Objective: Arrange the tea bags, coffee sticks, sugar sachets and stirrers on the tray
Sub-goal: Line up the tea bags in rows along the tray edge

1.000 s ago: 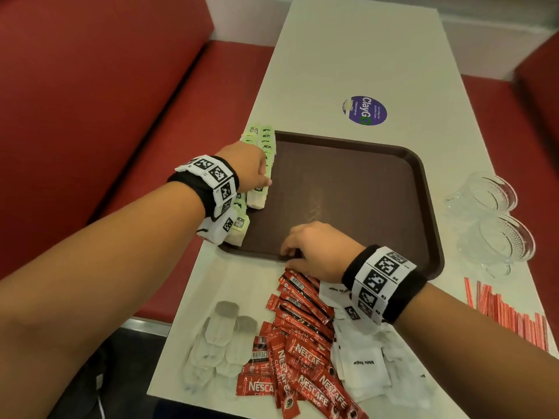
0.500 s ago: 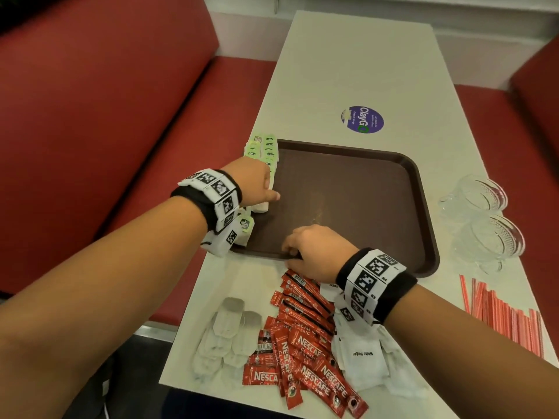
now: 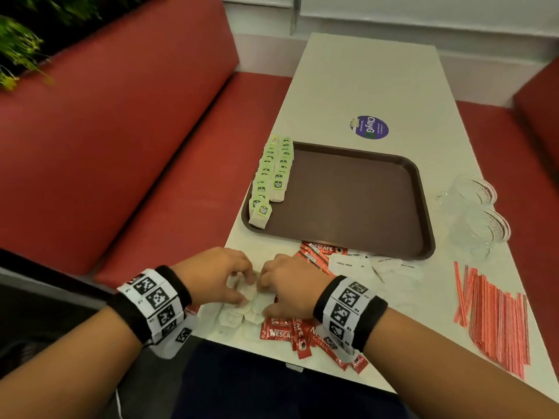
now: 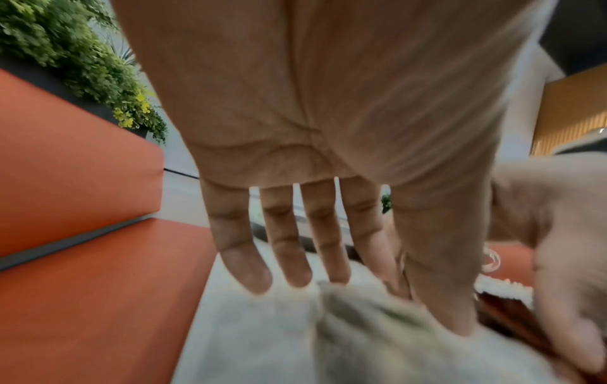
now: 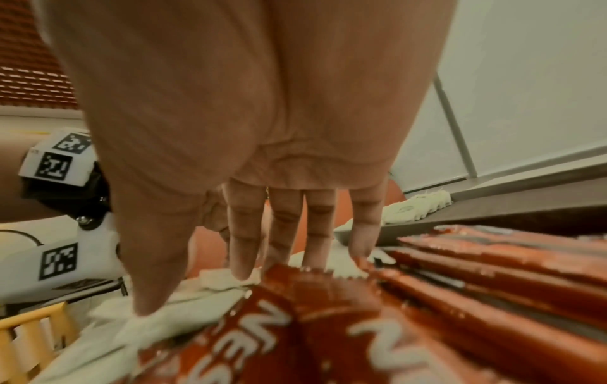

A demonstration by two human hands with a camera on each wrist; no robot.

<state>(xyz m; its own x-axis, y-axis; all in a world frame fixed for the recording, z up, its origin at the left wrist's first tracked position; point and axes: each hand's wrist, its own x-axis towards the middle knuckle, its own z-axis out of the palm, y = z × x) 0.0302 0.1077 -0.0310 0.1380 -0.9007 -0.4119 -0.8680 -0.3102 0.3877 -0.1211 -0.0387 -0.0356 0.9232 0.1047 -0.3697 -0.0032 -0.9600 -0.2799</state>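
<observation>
A brown tray (image 3: 348,201) lies mid-table with green-tagged tea bags (image 3: 276,176) in two rows along its left side. Near the table's front edge is a small pile of loose white tea bags (image 3: 242,316). My left hand (image 3: 245,288) and right hand (image 3: 264,294) meet over it. In the left wrist view my left hand (image 4: 377,304) has straight fingers, and its thumb touches the tea bags (image 4: 377,337). My right hand (image 5: 210,291) also keeps straight fingers, the thumb pressing a white bag. Red coffee sticks (image 3: 290,331) lie under the right wrist.
White sugar sachets (image 3: 348,264) lie just in front of the tray. Red striped stirrers (image 3: 496,316) are spread at the right front. Two glass cups (image 3: 475,207) stand right of the tray. A purple sticker (image 3: 369,127) lies beyond it. A red bench (image 3: 151,146) runs along the left.
Both hands have left the tray's near-left corner and drawn back to the loose white tea bags at the front edge. The rows of tagged tea bags now lie uncovered.
</observation>
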